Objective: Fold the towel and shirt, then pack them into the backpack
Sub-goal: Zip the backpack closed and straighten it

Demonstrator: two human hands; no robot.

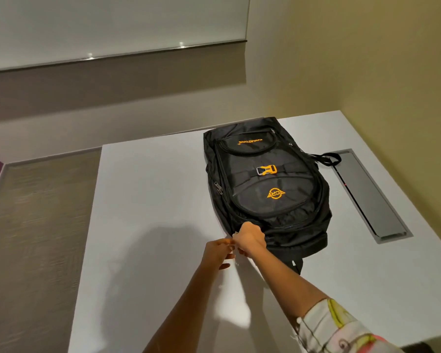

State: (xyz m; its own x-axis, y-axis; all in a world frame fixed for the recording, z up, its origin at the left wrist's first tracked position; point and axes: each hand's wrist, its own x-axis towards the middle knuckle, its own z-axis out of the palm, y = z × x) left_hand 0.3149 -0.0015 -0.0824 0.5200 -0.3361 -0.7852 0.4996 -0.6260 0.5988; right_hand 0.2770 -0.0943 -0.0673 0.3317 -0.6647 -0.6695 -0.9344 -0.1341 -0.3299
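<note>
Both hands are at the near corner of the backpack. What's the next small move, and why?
Probably draw the zipper along the seam with the right hand while the left hand steadies that corner. The backpack lies flat on the table, looks closed, and no towel or shirt is in view.

- A white table (150, 200) fills the middle of the view, its top plain and matte, its far edge close to the wall.
- A black backpack (267, 184) lies flat on the table's right half, front panel up, orange logo and orange buckle facing the camera.
- The backpack's carry loop trails off its far right corner onto the tabletop.
- Just to the right of the backpack, a grey cable hatch (369, 197) sits sunk flush into the table surface, long and narrow, running front to back.
- A soft shadow falls on the bare white surface just left of the backpack's near end.
</note>
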